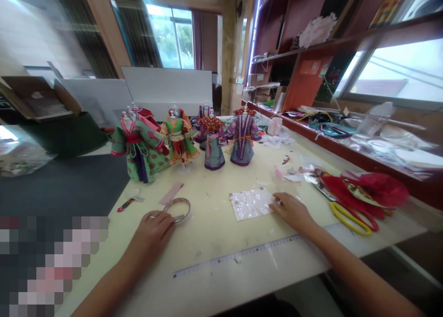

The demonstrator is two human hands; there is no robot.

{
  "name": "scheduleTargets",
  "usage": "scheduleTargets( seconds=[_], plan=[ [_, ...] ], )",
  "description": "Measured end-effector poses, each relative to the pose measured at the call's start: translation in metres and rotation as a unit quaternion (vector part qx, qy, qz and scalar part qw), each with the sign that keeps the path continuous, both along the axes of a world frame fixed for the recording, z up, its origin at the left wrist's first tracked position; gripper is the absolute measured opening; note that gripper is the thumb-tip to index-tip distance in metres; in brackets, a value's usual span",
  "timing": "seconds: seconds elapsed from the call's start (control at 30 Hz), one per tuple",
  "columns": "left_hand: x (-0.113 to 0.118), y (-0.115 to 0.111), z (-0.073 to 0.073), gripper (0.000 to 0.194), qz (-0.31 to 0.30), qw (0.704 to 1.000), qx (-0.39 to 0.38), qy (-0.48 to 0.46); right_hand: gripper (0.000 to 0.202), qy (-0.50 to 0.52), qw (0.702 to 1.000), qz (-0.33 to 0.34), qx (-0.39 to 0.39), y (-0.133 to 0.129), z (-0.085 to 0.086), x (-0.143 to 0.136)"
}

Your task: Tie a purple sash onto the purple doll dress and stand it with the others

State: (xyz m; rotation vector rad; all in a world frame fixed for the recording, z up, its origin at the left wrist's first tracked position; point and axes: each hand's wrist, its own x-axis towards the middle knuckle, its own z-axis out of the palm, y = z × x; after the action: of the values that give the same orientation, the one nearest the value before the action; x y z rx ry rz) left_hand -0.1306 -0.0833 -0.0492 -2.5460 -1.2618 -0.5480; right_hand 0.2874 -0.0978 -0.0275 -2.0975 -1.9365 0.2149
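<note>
My left hand [157,228] is closed at the near-left edge of a roll of tape [188,211] that rests on the table, its fingers on the rim; the thumb is mostly hidden. At the right edge of a flat, shiny white plastic packet [251,204], my right hand [291,211] has its fingers curled in a pinch on the corner. The packet lies flat, with small round dots near its left corners. Between my forearms a clear ruler [238,254] lies across the table. Just beyond the tape is a pinkish strip [171,193].
Several dolls in robes stand at the back, among them a green-robed doll [138,146] and a purple one [242,144]. Scissors [351,218] with yellow and red handles lie at right beside red cloth [384,188]. A small dark-red-tipped tool [126,205] is at left. A cluttered shelf [346,141] borders the right.
</note>
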Motion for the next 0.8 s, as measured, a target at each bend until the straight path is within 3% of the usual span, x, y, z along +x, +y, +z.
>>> scheduleTargets(
  seconds=[0.33, 0.53, 0.8],
  plan=[
    [0.014, 0.023, 0.015, 0.02, 0.027, 0.997, 0.048, 0.051, 0.041, 0.083, 0.994, -0.061, -0.032, 0.029, -0.005, -0.002],
    [0.018, 0.035, 0.007, 0.02, 0.034, 0.997, 0.062, 0.035, 0.039, 0.211, 0.975, -0.074, -0.006, 0.032, -0.009, 0.005],
    [0.011, 0.033, -0.003, 0.017, 0.02, 0.997, 0.08, 0.0, 0.022, 0.388, 0.919, -0.073, -0.003, 0.035, -0.005, 0.005]
  ],
)
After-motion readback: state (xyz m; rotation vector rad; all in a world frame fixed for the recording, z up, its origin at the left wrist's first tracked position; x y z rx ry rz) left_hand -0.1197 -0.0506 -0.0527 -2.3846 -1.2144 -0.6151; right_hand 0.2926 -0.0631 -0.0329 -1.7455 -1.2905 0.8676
